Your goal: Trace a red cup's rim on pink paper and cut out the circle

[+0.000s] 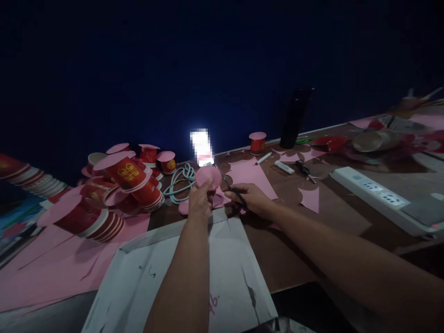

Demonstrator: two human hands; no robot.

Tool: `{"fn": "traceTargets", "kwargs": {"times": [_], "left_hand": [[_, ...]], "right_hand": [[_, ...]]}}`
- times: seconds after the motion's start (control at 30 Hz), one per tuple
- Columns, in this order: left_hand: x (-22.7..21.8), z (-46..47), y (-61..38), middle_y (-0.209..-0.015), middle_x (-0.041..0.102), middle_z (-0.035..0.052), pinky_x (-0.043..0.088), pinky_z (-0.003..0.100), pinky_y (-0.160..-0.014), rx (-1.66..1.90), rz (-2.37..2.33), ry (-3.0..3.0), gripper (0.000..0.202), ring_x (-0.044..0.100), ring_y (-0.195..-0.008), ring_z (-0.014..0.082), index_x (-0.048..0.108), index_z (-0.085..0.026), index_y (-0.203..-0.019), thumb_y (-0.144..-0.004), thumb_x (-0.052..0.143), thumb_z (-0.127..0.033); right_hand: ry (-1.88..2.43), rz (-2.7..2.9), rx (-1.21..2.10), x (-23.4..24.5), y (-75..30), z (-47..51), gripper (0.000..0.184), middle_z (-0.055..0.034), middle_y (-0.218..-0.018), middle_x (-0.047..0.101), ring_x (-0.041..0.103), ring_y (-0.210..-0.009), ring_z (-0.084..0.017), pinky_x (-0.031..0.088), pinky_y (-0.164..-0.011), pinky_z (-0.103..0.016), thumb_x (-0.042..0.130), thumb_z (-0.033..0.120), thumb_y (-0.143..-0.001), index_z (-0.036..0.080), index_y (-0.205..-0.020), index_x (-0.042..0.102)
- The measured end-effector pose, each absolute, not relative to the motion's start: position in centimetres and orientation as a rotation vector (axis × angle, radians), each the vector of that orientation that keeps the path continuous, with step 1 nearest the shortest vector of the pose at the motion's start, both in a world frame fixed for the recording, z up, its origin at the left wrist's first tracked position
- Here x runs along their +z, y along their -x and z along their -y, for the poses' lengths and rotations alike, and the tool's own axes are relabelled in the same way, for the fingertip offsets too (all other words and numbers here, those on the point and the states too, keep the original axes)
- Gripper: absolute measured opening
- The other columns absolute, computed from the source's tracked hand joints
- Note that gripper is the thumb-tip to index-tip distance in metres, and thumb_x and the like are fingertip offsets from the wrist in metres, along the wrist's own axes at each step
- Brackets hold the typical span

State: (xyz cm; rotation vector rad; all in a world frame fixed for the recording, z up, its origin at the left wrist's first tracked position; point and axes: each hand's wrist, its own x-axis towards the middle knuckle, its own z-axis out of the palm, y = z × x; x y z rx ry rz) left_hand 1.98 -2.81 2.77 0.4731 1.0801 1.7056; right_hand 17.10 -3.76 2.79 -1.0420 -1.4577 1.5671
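Bare left hand [200, 200] and right hand [252, 199], forearms [189, 263] uncovered and tapering

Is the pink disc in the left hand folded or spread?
Spread: the pink disc shows a broad round face with no visible fold, the left hand gripping its lower part.

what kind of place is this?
Probably a craft worktable in a dim room; home or workshop, can't tell. Signs: red paper cups capped with pink discs, cut pink paper scraps strewn about, and a white power strip.
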Motion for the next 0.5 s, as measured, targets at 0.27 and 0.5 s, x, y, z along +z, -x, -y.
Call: {"fn": "traceTargets", "kwargs": {"times": [0.27,0.5], "left_hand": [[2.82,3.17,-2.05,-0.061,0.058,-0.0052,0.037,0.017,-0.044,1.669,-1.108,-0.532,0.045,0.053,-0.047,0.0071,0.054,-0.018,-0.08,-0.046,0.082,-0.025],[2.77,3.26,-2.0,-0.06,0.056,-0.0061,0.033,0.016,-0.042,1.66,-1.133,-0.539,0.046,0.053,-0.046,0.0071,0.052,-0.018,-0.08,-0.046,0.082,-0.027]], "right_hand": [[1.066,1.49,1.543,2.81,-17.12,3.71,0.052,0.004,-0.053,0.053,0.045,-0.044,-0.007,0.034,-0.038,-0.017,0.072,0.05,-0.069,0.014,-0.107,0.069],[1.076,1.48,1.532,3.13,-17.08,3.88,0.047,0.0044,-0.054,0.053,0.044,-0.044,-0.008,0.034,-0.038,-0.018,0.073,0.048,-0.067,0.015,-0.102,0.07]]}}
